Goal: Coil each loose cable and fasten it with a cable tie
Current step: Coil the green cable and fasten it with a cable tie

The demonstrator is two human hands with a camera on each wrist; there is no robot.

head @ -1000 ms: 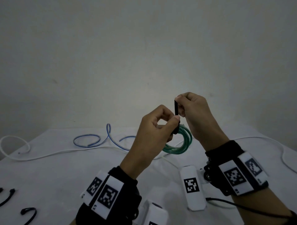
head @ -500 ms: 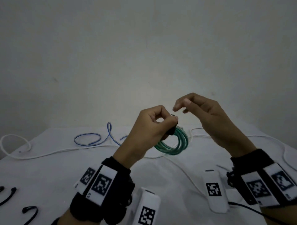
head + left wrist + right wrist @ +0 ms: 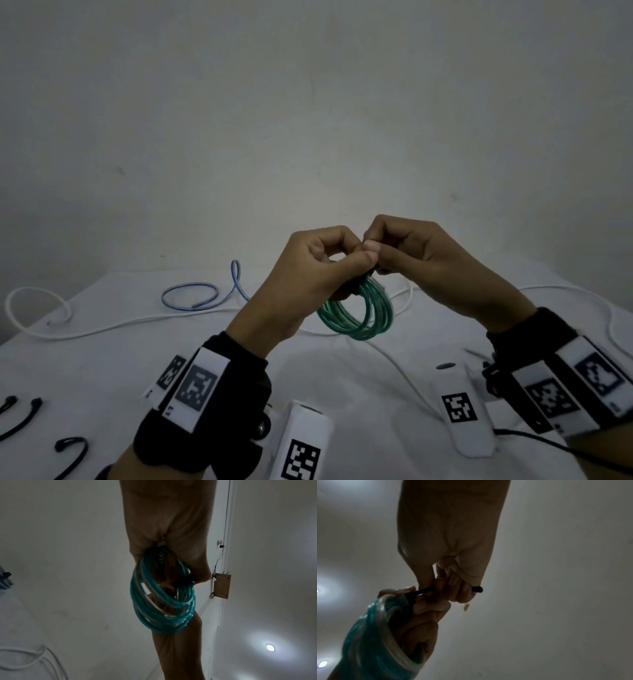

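Note:
A coiled green cable (image 3: pixel 363 315) hangs above the white table (image 3: pixel 342 394), held up by my left hand (image 3: pixel 322 270), whose thumb and fingers pinch the coil's top. A black cable tie (image 3: pixel 182 581) wraps the coil there. My right hand (image 3: pixel 400 250) meets the left at the coil's top. In the right wrist view its thumb and fingers pinch the black tie (image 3: pixel 426 590), whose free end (image 3: pixel 478 588) sticks out past the curled fingers. The green coil (image 3: pixel 368 635) shows blurred there. In the left wrist view the coil (image 3: pixel 163 601) hangs below my palm.
A loose blue cable (image 3: pixel 202 294) lies at the table's back left, and a long white cable (image 3: pixel 85 329) runs across the back. Several black ties (image 3: pixel 24 418) lie at the front left. A white cable (image 3: pixel 404 373) trails toward the front.
One second ago my right hand held the tie upright, then let go and opened. Now it has come back down and pinches the tie at the coil's top. The coil sank slightly.

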